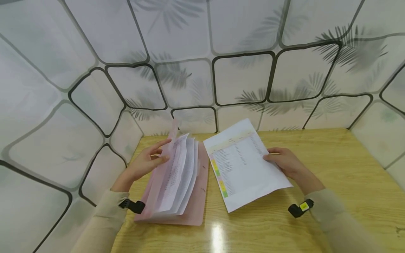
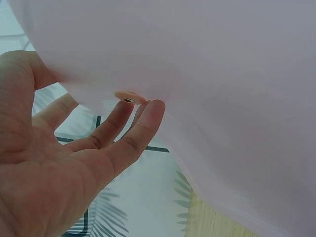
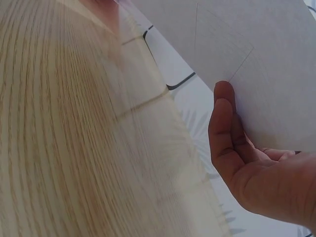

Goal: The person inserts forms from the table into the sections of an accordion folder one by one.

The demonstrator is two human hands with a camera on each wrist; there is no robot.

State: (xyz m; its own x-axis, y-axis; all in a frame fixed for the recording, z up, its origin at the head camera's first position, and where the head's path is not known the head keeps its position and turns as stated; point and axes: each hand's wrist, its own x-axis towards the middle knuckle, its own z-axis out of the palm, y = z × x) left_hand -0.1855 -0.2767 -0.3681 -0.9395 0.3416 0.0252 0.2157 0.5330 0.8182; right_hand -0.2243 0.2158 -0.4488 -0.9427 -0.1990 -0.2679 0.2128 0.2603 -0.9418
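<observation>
A pink plastic document folder (image 1: 202, 196) lies on the table at the left, its cover raised and several printed sheets (image 1: 181, 172) fanned inside. My left hand (image 1: 145, 163) holds the raised cover by its edge. In the left wrist view, fingertips of the left hand (image 2: 84, 158) rest on the cover (image 2: 222, 98) beside a small round snap button (image 2: 129, 97). My right hand (image 1: 286, 161) pinches the right edge of a white printed sheet (image 1: 243, 165), tilted above the table, with a list and yellow, green and pink cells. Its plain back (image 3: 276, 89) shows in the right wrist view.
The wooden table (image 1: 348, 168) runs under both hands. Patterned fabric walls (image 1: 243, 79) close in the back and sides. A black wrist strap with a small device (image 1: 133, 205) sits on the left wrist, and another device (image 1: 300, 208) on the right.
</observation>
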